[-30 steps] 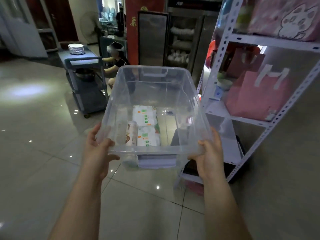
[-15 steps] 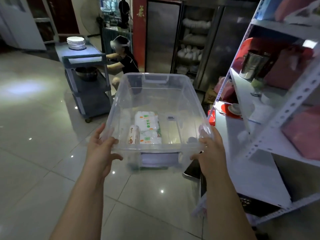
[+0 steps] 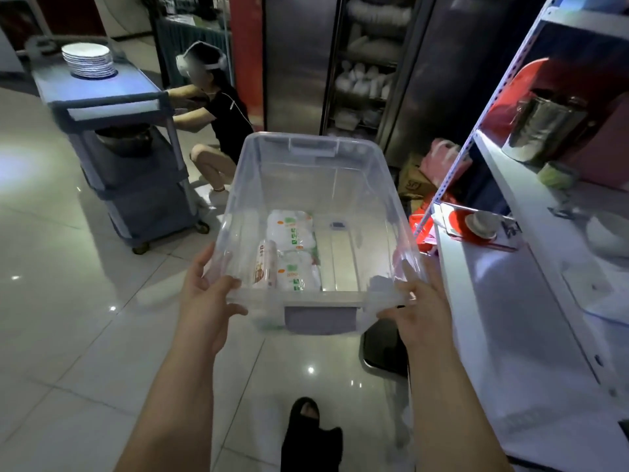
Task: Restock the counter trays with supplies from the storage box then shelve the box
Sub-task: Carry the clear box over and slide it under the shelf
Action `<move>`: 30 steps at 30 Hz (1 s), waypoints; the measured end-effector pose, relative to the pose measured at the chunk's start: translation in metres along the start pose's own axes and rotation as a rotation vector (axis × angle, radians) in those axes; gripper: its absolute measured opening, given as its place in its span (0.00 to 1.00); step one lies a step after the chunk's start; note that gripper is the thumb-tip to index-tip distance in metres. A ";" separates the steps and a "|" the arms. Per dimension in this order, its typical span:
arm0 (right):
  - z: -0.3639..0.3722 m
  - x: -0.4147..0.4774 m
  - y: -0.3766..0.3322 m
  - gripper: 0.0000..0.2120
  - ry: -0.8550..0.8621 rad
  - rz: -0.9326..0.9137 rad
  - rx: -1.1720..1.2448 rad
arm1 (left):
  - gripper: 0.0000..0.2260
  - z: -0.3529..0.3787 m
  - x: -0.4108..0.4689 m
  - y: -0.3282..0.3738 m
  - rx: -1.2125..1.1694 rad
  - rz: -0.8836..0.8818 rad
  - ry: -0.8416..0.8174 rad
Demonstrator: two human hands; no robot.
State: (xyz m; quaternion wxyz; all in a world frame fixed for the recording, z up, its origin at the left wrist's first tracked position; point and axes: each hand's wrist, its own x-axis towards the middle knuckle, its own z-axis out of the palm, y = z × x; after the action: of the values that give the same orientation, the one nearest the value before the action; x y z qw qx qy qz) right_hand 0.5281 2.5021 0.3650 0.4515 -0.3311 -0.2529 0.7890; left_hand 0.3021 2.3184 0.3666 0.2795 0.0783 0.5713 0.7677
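Compared with half a second ago, the grey cart [image 3: 115,158] with its stack of plates [image 3: 89,59] is seen farther left and the white shelf [image 3: 531,321] nearer. The left hand [image 3: 207,298] is closed on the near left corner of the clear storage box [image 3: 320,185], which is held level above the tiled floor [image 3: 68,335]. White packs [image 3: 292,253] lie inside it. The right hand [image 3: 420,306] is clamped on the near right corner, just beside the shelf.

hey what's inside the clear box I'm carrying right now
Inside the clear box: two white wrapped packs lying end to end, and a small printed tube beside them on the left. The rest of its floor is bare. Labels are unreadable.
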 end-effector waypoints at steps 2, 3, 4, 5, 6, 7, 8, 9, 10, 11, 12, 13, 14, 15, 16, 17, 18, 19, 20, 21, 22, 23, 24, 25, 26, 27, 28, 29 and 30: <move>0.010 0.040 -0.001 0.28 -0.002 -0.057 -0.109 | 0.24 0.018 0.038 0.000 -0.007 0.000 0.001; 0.024 0.061 -0.007 0.27 0.030 -0.062 -0.165 | 0.24 0.030 0.057 0.003 -0.013 0.003 0.004; 0.036 0.084 -0.014 0.26 0.052 -0.089 -0.209 | 0.24 0.043 0.076 0.006 -0.018 0.008 0.004; 0.046 0.109 -0.021 0.27 0.060 -0.127 -0.251 | 0.24 0.057 0.095 0.011 -0.017 0.016 0.001; 0.055 0.132 -0.028 0.28 0.055 -0.135 -0.273 | 0.24 0.073 0.114 0.017 -0.010 0.029 -0.010; 0.065 0.152 -0.038 0.28 0.050 -0.147 -0.300 | 0.24 0.088 0.133 0.024 -0.007 0.049 -0.029; 0.073 0.171 -0.047 0.29 0.033 -0.189 -0.327 | 0.24 0.103 0.151 0.032 -0.009 0.072 -0.050; 0.083 0.190 -0.057 0.30 0.009 -0.199 -0.349 | 0.23 0.118 0.168 0.038 -0.014 0.091 -0.065; 0.091 0.210 -0.066 0.31 0.002 -0.157 -0.316 | 0.23 0.133 0.185 0.043 -0.018 0.101 -0.073; 0.098 0.228 -0.073 0.31 0.005 -0.103 -0.260 | 0.23 0.145 0.201 0.045 -0.021 0.106 -0.079; 0.106 0.246 -0.076 0.29 0.023 -0.103 -0.219 | 0.23 0.156 0.217 0.045 -0.022 0.108 -0.087; 0.107 0.262 -0.077 0.27 0.051 -0.193 -0.267 | 0.24 0.165 0.232 0.043 -0.021 0.105 -0.097; 0.104 0.278 -0.076 0.24 0.059 -0.164 -0.225 | 0.25 0.173 0.248 0.040 -0.022 0.097 -0.109; 0.101 0.291 -0.076 0.22 0.040 -0.127 -0.212 | 0.26 0.179 0.264 0.036 -0.024 0.085 -0.127; 0.097 0.303 -0.073 0.22 0.043 -0.130 -0.267 | 0.26 0.185 0.281 0.030 -0.024 0.068 -0.152; 0.088 0.317 -0.068 0.25 0.054 -0.143 -0.325 | 0.26 0.189 0.298 0.023 -0.018 0.046 -0.177; 0.079 0.329 -0.059 0.27 0.089 -0.147 -0.317 | 0.27 0.194 0.315 0.014 -0.008 0.018 -0.197; 0.071 0.341 -0.049 0.29 0.130 -0.131 -0.263 | 0.27 0.198 0.333 0.005 0.007 -0.014 -0.207; 0.060 0.355 -0.038 0.29 0.158 -0.108 -0.214 | 0.26 0.203 0.351 -0.006 0.027 -0.050 -0.211; 0.052 0.366 -0.028 0.28 0.189 -0.083 -0.165 | 0.26 0.208 0.369 -0.018 0.050 -0.091 -0.216; 0.044 0.376 -0.019 0.27 0.218 -0.060 -0.141 | 0.25 0.213 0.386 -0.029 0.072 -0.137 -0.227; 0.036 0.384 -0.010 0.25 0.250 -0.034 -0.130 | 0.25 0.219 0.403 -0.041 0.094 -0.186 -0.246; 0.028 0.392 -0.001 0.25 0.294 -0.009 -0.123 | 0.26 0.225 0.420 -0.052 0.123 -0.231 -0.271; 0.022 0.399 0.009 0.26 0.346 0.020 -0.127 | 0.25 0.232 0.437 -0.062 0.163 -0.269 -0.301; 0.018 0.405 0.019 0.27 0.405 0.043 -0.130 | 0.24 0.238 0.455 -0.072 0.211 -0.302 -0.331; 0.015 0.412 0.029 0.29 0.456 0.058 -0.118 | 0.23 0.245 0.474 -0.082 0.253 -0.336 -0.358; 0.015 0.419 0.037 0.30 0.494 0.064 -0.104 | 0.22 0.251 0.493 -0.090 0.288 -0.371 -0.380; 0.016 0.427 0.047 0.30 0.534 0.057 -0.088 | 0.21 0.258 0.512 -0.098 0.326 -0.407 -0.402; 0.016 0.435 0.056 0.29 0.586 0.047 -0.074 | 0.21 0.265 0.530 -0.105 0.367 -0.440 -0.431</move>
State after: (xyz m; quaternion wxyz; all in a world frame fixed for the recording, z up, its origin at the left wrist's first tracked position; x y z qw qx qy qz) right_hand 0.3233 2.8573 0.2090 0.4745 -0.5666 -0.1327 0.6604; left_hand 0.0133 2.8347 0.2531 0.5335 0.1624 0.6308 0.5395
